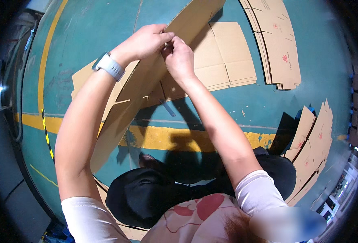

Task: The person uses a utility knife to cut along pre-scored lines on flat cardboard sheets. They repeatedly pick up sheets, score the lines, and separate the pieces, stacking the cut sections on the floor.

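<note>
A large brown corrugated cardboard sheet (pixel 144 83) stands on edge, tilted, running from the lower left to the top middle. My left hand (pixel 148 41) is closed on its upper edge, the wrist wearing a watch. Close against it, my right hand (pixel 180 57) has its fingers pinched at the same edge, from the other side. The fingertips nearly meet, and any small thing between them is hidden. Under the sheet, flattened cardboard boxes (pixel 231 52) lie on the floor.
A stack of flat cardboard (pixel 278 44) lies at the far right, and another cardboard stack (pixel 312 150) leans near my right knee. A thin bluish strip (pixel 168 108) lies on the green floor (pixel 89 28). Yellow floor lines (pixel 158 137) cross ahead of my feet. A dark panel (pixel 12 162) stands left.
</note>
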### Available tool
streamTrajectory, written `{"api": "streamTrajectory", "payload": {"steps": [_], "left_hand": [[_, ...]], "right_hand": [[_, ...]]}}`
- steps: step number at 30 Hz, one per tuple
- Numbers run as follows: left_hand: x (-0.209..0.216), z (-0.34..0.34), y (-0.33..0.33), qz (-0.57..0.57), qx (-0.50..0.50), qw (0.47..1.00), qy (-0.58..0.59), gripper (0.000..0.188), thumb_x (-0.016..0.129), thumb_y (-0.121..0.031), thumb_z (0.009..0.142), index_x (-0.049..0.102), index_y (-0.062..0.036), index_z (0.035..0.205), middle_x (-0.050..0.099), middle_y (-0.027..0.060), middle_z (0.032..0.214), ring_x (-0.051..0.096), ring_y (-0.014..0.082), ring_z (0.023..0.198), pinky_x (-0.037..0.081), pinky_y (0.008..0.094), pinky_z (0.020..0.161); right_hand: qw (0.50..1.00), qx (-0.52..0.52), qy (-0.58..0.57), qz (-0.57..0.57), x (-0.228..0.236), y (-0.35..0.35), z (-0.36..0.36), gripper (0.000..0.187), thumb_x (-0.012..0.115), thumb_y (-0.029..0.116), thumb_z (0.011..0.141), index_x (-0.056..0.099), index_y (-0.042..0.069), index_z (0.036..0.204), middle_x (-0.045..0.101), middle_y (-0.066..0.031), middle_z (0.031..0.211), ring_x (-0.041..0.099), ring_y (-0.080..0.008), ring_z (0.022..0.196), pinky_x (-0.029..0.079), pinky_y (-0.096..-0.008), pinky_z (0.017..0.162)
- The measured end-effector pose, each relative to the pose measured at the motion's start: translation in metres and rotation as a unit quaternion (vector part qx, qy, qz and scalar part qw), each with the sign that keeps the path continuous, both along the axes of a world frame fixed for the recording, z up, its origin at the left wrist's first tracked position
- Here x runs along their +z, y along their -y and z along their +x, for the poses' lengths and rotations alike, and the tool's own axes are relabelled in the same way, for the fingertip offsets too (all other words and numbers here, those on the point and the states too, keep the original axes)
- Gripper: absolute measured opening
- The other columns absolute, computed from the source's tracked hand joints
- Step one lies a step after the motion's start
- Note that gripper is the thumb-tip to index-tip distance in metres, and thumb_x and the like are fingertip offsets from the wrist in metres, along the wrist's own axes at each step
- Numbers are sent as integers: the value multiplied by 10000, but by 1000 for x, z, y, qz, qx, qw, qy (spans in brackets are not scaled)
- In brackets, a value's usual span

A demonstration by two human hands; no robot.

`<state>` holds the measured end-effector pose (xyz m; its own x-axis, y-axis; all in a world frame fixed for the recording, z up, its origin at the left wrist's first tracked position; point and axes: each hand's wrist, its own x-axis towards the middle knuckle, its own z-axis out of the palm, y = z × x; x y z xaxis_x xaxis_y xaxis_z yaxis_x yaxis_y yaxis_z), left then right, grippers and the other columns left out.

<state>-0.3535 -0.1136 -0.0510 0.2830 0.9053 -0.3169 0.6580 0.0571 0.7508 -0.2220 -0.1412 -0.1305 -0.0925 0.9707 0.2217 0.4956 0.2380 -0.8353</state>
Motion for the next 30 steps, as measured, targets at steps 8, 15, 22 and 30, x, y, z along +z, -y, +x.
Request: {"api": "streamTrajectory", "payload": {"steps": [8, 15, 22, 30], "left_hand": [[11, -28, 8, -61, 55, 996, -35, 619, 526, -499, 901, 575, 67, 1147, 631, 171, 1059, 577, 218, 953, 445, 330, 861], [14, -75, 77, -80, 67, 981, -163, 419, 635, -354, 831, 621, 65, 844, 617, 198, 709, 603, 200, 685, 471, 369, 632], [79, -38, -44, 87, 145, 983, -77, 279, 553, -209, 799, 518, 33, 664, 453, 76, 571, 449, 157, 510, 392, 367, 490], [75, 123, -167, 45, 77, 992, 94, 147, 504, -156, 807, 516, -12, 837, 555, 102, 709, 600, 212, 593, 582, 355, 584]], "right_hand": [[963, 154, -44, 215, 4, 26, -3, 97, 574, 81, 804, 490, 36, 784, 554, -147, 773, 570, -345, 746, 481, -451, 666], [832, 479, 257, -112, -52, 123, 46, 290, 566, 39, 761, 493, 0, 1039, 523, -231, 1082, 506, -384, 1092, 474, -434, 868], [813, 521, 253, -62, 92, 117, 53, 1228, 756, 551, 662, 24, -44, 1448, 176, -363, 1439, 283, -473, 1325, 274, -590, 1050], [958, 265, 110, -9, 54, 86, 220, 830, 628, 266, 851, 142, -78, 1428, 212, -295, 1466, 255, -404, 1366, 255, -411, 1120]]}}
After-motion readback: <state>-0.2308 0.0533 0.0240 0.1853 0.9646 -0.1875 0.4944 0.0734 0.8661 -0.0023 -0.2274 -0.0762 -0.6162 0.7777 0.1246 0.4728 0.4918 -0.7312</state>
